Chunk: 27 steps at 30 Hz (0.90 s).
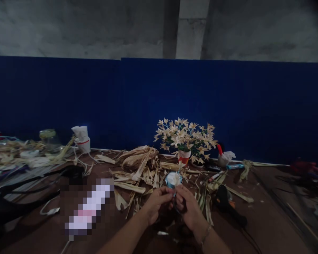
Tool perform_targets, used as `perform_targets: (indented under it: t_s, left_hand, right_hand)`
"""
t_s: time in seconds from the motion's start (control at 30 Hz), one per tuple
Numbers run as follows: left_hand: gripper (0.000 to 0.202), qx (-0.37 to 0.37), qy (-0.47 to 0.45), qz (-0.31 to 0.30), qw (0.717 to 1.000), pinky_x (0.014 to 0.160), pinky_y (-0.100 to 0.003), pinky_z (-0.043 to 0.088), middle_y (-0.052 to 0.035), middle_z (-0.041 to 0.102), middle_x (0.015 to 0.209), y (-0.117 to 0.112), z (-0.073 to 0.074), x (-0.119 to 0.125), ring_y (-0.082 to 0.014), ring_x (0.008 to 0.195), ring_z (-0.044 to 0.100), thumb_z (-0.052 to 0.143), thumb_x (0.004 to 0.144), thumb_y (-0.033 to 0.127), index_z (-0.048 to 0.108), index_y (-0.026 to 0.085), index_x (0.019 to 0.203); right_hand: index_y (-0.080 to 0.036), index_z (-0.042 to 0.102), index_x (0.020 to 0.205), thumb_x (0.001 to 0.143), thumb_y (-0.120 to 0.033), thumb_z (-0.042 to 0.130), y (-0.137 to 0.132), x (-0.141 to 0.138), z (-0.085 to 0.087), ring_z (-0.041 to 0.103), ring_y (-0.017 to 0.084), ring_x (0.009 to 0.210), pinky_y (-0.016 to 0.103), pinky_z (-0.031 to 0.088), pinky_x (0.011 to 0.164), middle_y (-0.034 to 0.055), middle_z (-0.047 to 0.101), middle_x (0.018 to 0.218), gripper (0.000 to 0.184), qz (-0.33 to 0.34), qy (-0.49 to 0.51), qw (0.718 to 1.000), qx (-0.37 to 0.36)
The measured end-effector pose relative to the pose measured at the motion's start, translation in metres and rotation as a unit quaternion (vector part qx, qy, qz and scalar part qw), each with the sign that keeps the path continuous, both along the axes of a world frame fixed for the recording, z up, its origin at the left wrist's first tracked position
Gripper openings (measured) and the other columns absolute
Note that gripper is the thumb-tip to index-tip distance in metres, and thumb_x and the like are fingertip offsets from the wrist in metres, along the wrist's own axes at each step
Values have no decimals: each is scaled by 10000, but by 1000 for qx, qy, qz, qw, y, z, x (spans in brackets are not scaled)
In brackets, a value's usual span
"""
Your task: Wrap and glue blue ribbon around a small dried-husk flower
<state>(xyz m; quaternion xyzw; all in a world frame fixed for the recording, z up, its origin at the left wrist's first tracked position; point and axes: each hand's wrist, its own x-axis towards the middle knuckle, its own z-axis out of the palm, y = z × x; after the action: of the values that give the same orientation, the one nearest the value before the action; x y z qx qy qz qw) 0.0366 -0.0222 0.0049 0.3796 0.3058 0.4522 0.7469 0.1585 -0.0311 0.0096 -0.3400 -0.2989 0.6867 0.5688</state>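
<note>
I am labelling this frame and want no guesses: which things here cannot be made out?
Head view, left hand and right hand: their fingers hide what they pinch below the blue-rimmed roll.
Head view, pixelated patch: masks whatever lies on the table there.
Head view, dark red things at the right edge: too dim, blurred.
Head view, jar: contents too small.

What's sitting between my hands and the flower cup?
Head view: a white, blue-rimmed roll and dried leaf strips lie between left hand, right hand and the flower cup.
</note>
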Motion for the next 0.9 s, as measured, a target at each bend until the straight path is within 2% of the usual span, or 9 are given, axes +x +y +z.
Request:
perform_targets:
  t_s: [0.2, 0.4, 0.53, 0.7, 0.9]
  left_hand:
    - [193, 9, 13, -27, 1000, 473, -191, 372, 0, 581, 587, -1, 2, -1, -77, 458, 519, 651, 614, 222, 499, 145, 707]
    - [208, 17, 14, -33, 999, 359, -154, 282, 29, 551, 537, 1, 1, -2, -40, 351, 445, 648, 609, 255, 485, 150, 682]
    - [219, 21, 20, -36, 999, 305, -142, 216, 9, 576, 545, 2, 2, -2, -38, 317, 433, 645, 614, 266, 474, 144, 674]
    - [243, 20, 16, -40, 999, 319, -138, 261, -22, 608, 559, 0, 5, -1, -58, 346, 487, 666, 596, 256, 499, 123, 712]
    - [222, 3, 13, -47, 999, 318, -137, 276, -29, 620, 547, -1, 8, -2, -63, 344, 496, 664, 597, 246, 519, 117, 704]
  right_hand:
    - [-171, 431, 563, 632, -301, 642, -3, 0, 2, 238, 19, 321, 163, 279, 371, -112, 325, 385, 257, 43, 67, 997, -15]
    - [-160, 400, 481, 645, -290, 638, -2, 0, 1, 256, 17, 325, 142, 223, 335, -98, 319, 359, 317, 47, 73, 996, -30]
    - [-155, 396, 458, 626, -297, 651, -2, 0, 1, 291, 16, 329, 132, 228, 329, -86, 350, 361, 337, 76, 74, 994, -36]
    - [-158, 409, 473, 639, -284, 650, -1, 0, -1, 334, 21, 333, 126, 258, 331, -90, 346, 372, 318, 95, 84, 991, -34]
    - [-149, 448, 554, 652, -256, 654, -1, 1, -6, 358, 16, 350, 105, 236, 327, -100, 337, 392, 252, 95, 101, 990, -25]
